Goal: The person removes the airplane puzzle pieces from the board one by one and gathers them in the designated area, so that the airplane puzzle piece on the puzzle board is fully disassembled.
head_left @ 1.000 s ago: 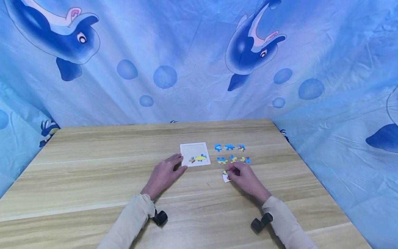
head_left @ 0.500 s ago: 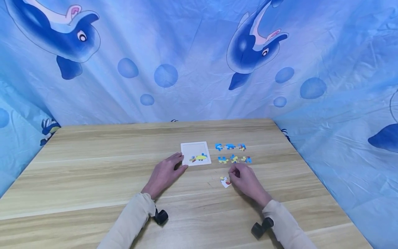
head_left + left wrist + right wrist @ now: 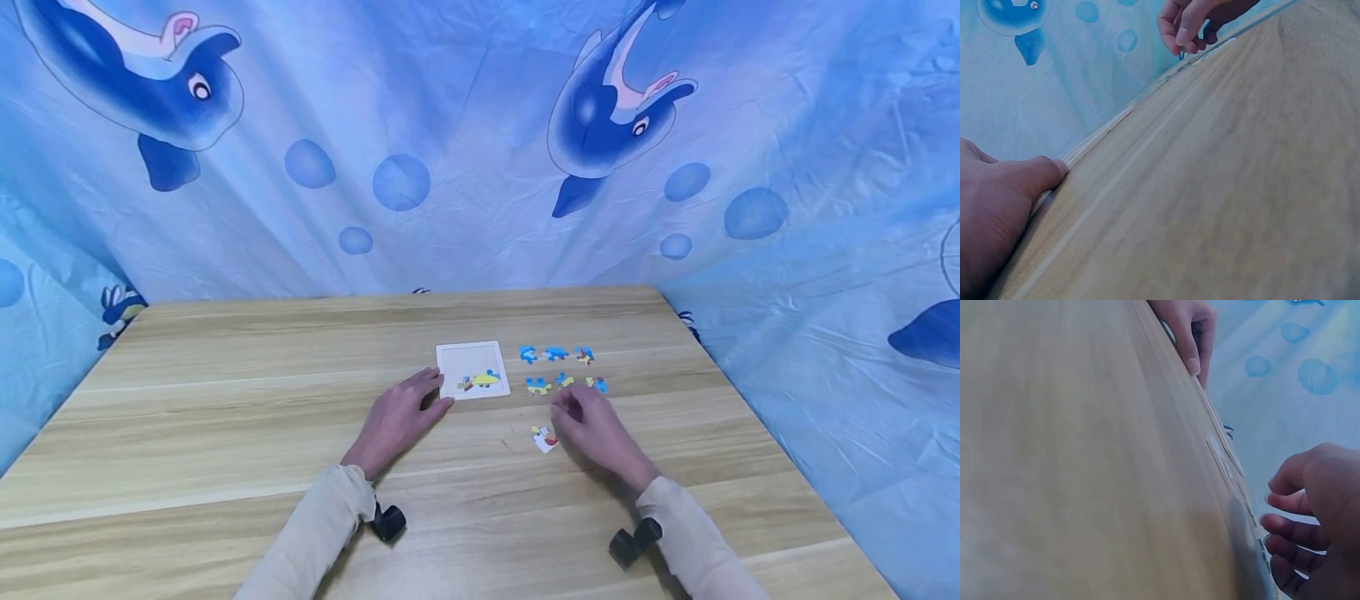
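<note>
My left hand (image 3: 397,425) rests on the table, with fingers and thumb at the left edge of a square white puzzle tray (image 3: 452,346). A few joined pieces (image 3: 483,380), mostly yellow, lie along the tray's lower side. To the right, my right hand (image 3: 596,429) hovers low with fingers loosely bent. In the right wrist view this hand's fingers (image 3: 1291,531) are curled loosely and no piece shows between them. A white puzzle piece (image 3: 543,442) with red and yellow lies just left of it. Its fingertips overlap the front row near a yellow-and-blue puzzle piece (image 3: 565,380).
Blue puzzle pieces (image 3: 556,353) form a back row right of the tray. The front row includes a blue-and-yellow piece (image 3: 537,386) and a blue-and-red piece (image 3: 597,384). A blue curtain (image 3: 480,208) printed with dolphins stands behind the wooden table (image 3: 262,400).
The white piece has slid slightly toward the person and left, and my right hand has let go of it. That hand has then lifted toward the front row. My left hand stays at the tray.
</note>
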